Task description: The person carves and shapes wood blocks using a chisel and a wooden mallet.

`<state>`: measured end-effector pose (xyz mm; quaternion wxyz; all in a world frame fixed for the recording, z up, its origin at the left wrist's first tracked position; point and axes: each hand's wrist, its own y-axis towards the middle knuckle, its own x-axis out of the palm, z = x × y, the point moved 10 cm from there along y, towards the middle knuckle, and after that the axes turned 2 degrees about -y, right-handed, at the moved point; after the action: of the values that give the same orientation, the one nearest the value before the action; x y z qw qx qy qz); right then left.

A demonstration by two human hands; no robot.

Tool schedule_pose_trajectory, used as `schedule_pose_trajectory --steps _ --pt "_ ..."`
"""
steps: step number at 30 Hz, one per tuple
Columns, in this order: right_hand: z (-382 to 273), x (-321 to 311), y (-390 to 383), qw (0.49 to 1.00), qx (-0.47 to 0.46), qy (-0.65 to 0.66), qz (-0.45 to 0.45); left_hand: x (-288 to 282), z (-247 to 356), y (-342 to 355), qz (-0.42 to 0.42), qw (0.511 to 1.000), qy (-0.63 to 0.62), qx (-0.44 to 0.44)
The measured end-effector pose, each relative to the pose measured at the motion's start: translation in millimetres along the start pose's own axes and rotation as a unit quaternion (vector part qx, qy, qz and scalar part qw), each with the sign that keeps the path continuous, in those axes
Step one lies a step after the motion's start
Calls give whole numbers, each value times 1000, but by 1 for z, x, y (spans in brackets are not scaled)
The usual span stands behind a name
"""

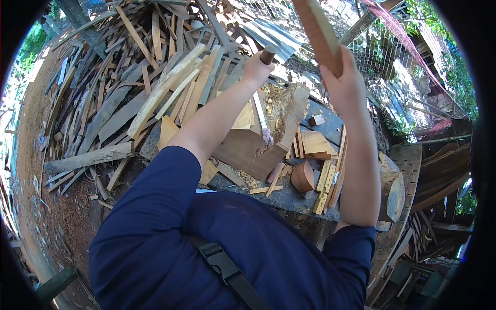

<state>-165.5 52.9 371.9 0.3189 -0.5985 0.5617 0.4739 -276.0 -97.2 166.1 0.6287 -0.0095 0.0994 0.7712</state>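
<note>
My left hand is closed round a dark, round wooden handle, whose top end sticks out above the fist. Above a large wood block with a rough carved hollow, a thin pale rod runs down from that fist to a ragged whitish end. Whether rod and handle are one tool I cannot tell. Raised at the upper right, my right hand grips a thick, flat-sided wooden club, which runs out of the top of the view. Wood chips lie in the hollow.
A big heap of planks and offcuts fills the left. On the dark work surface are a reddish rounded block, a pale angular block and thin sticks. Wire mesh stands behind; a brick edge runs along the right.
</note>
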Motion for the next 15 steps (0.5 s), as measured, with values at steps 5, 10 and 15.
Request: schedule_pose_trajectory --steps 5,10,15 --pt "14 34 3 988 -2 -119 -93 9 7 -1 -12 999 -50 -2" --pt "-13 -31 -3 985 2 132 109 -12 12 -4 32 998 39 29" --pt "1 15 5 990 3 -117 -83 -14 16 -7 50 998 28 25"
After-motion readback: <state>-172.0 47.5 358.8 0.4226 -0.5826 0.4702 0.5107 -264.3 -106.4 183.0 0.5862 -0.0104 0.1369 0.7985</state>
